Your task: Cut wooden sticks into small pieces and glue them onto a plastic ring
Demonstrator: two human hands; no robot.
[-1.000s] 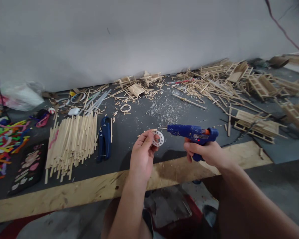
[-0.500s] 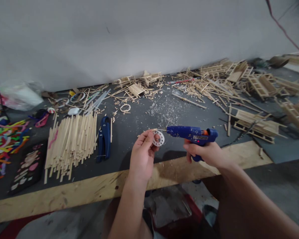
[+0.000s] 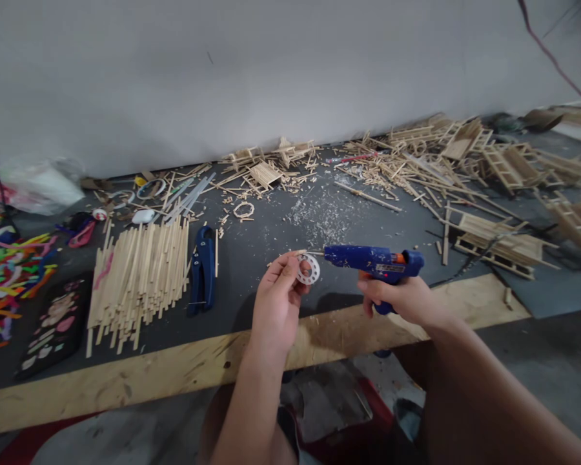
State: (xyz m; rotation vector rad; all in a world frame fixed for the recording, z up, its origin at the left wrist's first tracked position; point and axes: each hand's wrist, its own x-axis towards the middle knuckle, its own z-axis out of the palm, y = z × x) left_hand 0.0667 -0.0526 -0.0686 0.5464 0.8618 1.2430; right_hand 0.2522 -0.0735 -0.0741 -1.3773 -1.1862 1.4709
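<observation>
Above the dark counter [image 3: 271, 239], with a pile of cut sticks [image 3: 138, 278] lying at nine o'clock, the right hand [image 3: 401, 300] is clenched around the blue hot-glue gun [image 3: 372, 259], its nozzle aimed toward nine o'clock. The left hand [image 3: 275, 307] pinches a white perforated ring [image 3: 308, 269] in its fingers [image 3: 286, 268], right at the nozzle tip. It seems best to hold the ring steady, squeeze gently for one small bead, and keep fingertips off the hot glue.
</observation>
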